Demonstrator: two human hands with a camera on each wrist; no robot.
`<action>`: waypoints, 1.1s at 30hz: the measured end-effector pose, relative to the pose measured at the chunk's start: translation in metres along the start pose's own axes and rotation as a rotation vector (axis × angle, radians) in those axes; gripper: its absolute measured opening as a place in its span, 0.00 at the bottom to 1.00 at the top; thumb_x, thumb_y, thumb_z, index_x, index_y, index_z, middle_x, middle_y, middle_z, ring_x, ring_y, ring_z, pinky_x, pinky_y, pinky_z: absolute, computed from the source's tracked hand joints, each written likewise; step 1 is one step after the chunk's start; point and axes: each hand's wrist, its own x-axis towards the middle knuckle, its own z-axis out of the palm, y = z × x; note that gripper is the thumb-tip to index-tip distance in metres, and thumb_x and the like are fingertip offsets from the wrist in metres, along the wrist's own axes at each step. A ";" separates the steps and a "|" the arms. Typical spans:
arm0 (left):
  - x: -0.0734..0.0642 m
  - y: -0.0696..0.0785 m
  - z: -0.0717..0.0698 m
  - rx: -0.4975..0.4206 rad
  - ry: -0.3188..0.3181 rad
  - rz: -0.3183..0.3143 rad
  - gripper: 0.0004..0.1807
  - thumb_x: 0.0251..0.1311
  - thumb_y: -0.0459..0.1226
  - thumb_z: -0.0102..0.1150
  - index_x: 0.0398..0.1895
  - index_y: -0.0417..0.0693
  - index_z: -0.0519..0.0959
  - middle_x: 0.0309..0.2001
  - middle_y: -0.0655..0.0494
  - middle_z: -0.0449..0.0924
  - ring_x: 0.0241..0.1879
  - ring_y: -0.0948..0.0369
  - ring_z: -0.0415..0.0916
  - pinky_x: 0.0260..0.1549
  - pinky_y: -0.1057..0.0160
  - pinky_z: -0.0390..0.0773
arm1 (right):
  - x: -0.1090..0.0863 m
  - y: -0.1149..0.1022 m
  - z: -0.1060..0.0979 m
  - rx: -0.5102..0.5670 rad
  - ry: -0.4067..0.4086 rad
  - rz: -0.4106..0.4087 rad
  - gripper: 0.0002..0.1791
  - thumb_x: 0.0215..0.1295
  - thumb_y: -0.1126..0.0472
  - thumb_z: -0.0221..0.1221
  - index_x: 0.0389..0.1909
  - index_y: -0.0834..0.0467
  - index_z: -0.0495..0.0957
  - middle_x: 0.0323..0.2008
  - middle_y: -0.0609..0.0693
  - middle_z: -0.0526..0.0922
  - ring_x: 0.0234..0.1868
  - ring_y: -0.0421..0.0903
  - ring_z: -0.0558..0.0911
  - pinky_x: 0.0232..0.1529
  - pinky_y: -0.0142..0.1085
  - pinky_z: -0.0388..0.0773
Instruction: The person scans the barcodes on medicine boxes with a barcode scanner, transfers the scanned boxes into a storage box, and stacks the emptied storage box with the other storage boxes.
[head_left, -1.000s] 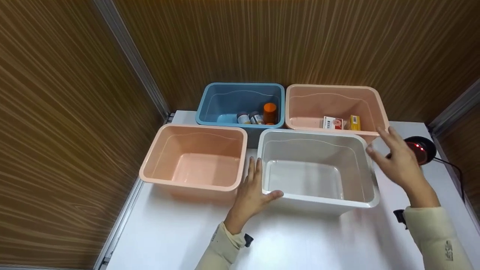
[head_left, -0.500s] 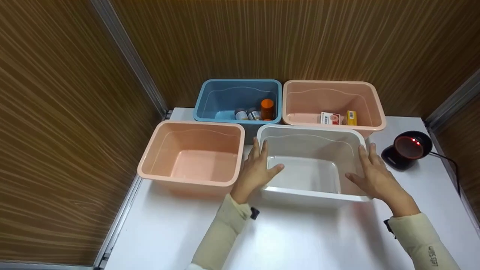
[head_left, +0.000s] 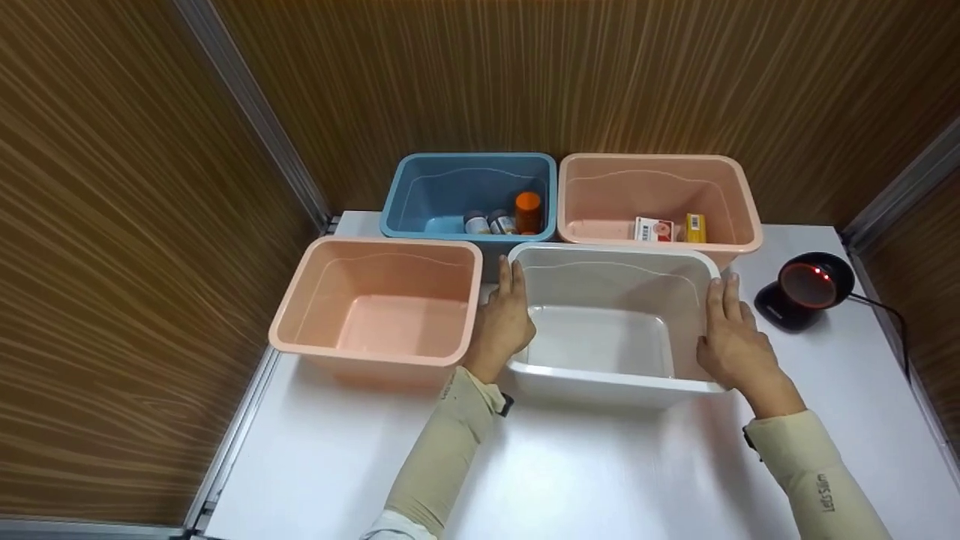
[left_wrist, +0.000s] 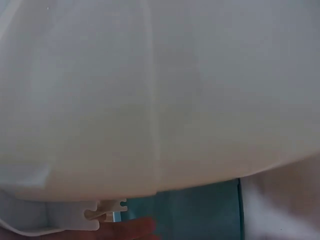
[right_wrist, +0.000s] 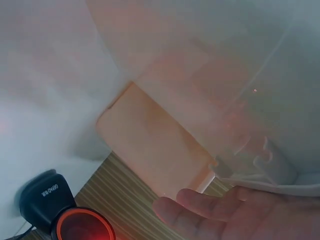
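Observation:
A white plastic bin stands in front, right of centre, with nothing visible inside. At its left end my left hand grips the rim, thumb on the inner side, fingers along the outside. My right hand holds the right rim in the same manner. In the left wrist view the bin's outer wall fills most of the picture, and only a bit of the fingers shows. In the right wrist view the fingers lie outside, under the rim.
A peach bin stands close on the left. Behind are a blue bin holding an orange bottle and small bottles, and another peach bin with two small boxes. A black scanner stands at right.
My right hand has come in from beyond the bin's right side onto its rim. My left hand has closed on the left rim, its thumb drawn in. The view has shifted slightly.

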 end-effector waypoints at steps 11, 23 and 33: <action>0.003 -0.001 -0.003 -0.023 -0.079 -0.002 0.58 0.49 0.32 0.65 0.75 0.44 0.35 0.74 0.48 0.24 0.37 0.61 0.72 0.21 0.72 0.72 | 0.000 -0.002 -0.001 -0.068 0.006 -0.006 0.45 0.60 0.68 0.47 0.72 0.67 0.30 0.71 0.67 0.29 0.50 0.78 0.65 0.36 0.68 0.67; -0.001 -0.003 0.001 -0.028 0.052 0.059 0.54 0.45 0.31 0.63 0.74 0.37 0.42 0.74 0.40 0.33 0.26 0.62 0.70 0.16 0.69 0.68 | -0.001 0.000 0.001 -0.103 0.007 -0.021 0.43 0.61 0.69 0.45 0.71 0.68 0.30 0.71 0.67 0.29 0.53 0.77 0.64 0.36 0.69 0.66; -0.001 -0.004 0.001 -0.023 0.066 0.059 0.53 0.49 0.32 0.62 0.75 0.40 0.39 0.74 0.42 0.34 0.23 0.64 0.69 0.14 0.70 0.68 | 0.000 0.002 0.001 -0.078 0.002 -0.031 0.46 0.60 0.69 0.47 0.71 0.67 0.27 0.71 0.65 0.25 0.45 0.78 0.69 0.33 0.65 0.69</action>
